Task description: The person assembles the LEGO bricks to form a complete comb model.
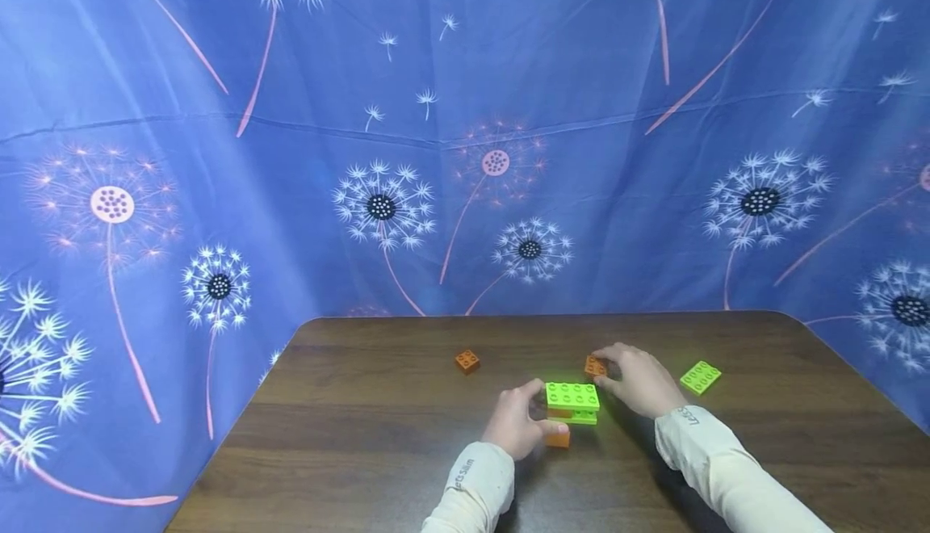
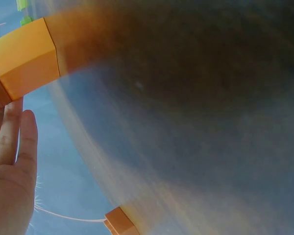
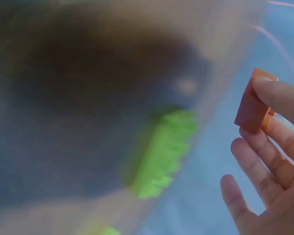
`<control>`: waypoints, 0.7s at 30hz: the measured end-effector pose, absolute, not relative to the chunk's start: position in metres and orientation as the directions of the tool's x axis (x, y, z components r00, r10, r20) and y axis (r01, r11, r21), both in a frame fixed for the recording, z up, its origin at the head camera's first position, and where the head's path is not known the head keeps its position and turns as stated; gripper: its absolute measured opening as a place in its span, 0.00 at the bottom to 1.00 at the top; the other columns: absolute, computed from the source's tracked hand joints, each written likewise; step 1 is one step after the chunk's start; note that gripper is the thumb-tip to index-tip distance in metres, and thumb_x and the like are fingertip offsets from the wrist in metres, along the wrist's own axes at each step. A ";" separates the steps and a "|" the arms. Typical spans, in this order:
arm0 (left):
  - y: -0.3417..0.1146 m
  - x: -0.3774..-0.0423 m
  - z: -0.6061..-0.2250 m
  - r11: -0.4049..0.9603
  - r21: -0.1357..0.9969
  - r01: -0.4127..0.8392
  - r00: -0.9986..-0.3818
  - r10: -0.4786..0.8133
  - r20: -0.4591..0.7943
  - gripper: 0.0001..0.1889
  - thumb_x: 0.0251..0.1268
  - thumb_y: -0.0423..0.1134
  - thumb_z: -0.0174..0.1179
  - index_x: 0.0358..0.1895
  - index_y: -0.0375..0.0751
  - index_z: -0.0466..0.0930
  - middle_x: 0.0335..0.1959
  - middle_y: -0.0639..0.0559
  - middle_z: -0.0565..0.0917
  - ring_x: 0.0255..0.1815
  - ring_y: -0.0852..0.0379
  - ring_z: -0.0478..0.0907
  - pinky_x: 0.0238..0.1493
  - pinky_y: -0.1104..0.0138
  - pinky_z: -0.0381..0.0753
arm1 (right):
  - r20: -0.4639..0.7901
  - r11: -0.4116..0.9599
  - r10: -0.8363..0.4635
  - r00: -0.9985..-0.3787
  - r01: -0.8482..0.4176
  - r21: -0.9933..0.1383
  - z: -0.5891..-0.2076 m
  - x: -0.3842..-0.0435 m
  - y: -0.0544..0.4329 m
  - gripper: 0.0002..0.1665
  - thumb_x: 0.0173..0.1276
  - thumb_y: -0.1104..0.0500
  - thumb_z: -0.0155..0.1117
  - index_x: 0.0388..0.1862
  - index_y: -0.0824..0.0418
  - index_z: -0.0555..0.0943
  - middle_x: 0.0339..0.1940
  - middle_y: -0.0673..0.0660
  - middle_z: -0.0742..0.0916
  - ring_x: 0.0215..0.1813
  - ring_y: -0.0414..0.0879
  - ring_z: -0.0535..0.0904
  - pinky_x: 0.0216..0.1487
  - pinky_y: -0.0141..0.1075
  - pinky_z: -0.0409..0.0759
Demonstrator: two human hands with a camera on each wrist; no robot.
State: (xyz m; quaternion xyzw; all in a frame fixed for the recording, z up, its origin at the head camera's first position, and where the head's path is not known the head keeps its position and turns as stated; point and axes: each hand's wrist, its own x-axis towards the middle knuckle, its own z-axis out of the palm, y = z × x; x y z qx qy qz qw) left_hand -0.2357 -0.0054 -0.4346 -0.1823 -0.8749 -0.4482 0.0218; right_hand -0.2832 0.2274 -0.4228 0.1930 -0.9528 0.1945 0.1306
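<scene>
My left hand [image 1: 514,424] holds a stack of toy building bricks, with its thumb along the near side. An eight-studded lime green brick [image 1: 572,396] tops the stack, over a partly hidden orange piece and a second green layer. Low at the stack's near side shows another orange brick [image 1: 558,439]; in the left wrist view a large orange block [image 2: 27,58] lies above the fingers [image 2: 10,129]. To the right of the stack, my right hand [image 1: 643,384] pinches a small orange brick [image 1: 595,367]. Thumb and fingers meet on that brick [image 3: 254,100] in the right wrist view.
A loose orange brick [image 1: 467,362] lies on the brown wooden table [image 1: 349,436], left of and beyond the stack. Right of my right hand lies a flat lime green brick [image 1: 701,378]. Behind the table's far edge hangs a blue cloth [image 1: 603,153] with dandelion prints.
</scene>
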 end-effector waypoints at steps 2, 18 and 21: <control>-0.006 -0.236 -0.434 0.531 0.780 0.330 -0.935 0.300 0.192 0.20 0.50 0.36 0.78 0.47 0.42 0.83 0.41 0.49 0.89 0.40 0.54 0.85 0.45 0.65 0.83 | 0.354 0.821 -0.299 -0.886 -0.427 -0.378 -0.410 -0.278 0.227 0.25 0.63 0.59 0.75 0.57 0.67 0.83 0.50 0.63 0.87 0.52 0.65 0.83 0.53 0.61 0.79; -0.008 -0.236 -0.432 0.530 0.774 0.347 -0.926 0.322 0.195 0.19 0.52 0.38 0.78 0.47 0.43 0.83 0.44 0.48 0.89 0.45 0.52 0.86 0.50 0.58 0.84 | 0.359 0.599 -0.561 -0.746 -0.665 -0.445 -0.358 -0.232 0.190 0.24 0.68 0.58 0.71 0.61 0.64 0.81 0.55 0.57 0.88 0.57 0.56 0.84 0.57 0.55 0.80; -0.007 -0.235 -0.433 0.529 0.780 0.334 -0.929 0.322 0.180 0.20 0.52 0.38 0.78 0.48 0.42 0.83 0.45 0.48 0.89 0.45 0.50 0.86 0.51 0.56 0.84 | 0.355 0.624 -0.583 -0.731 -0.683 -0.380 -0.361 -0.233 0.185 0.23 0.67 0.60 0.72 0.59 0.65 0.82 0.51 0.56 0.88 0.52 0.53 0.86 0.54 0.51 0.82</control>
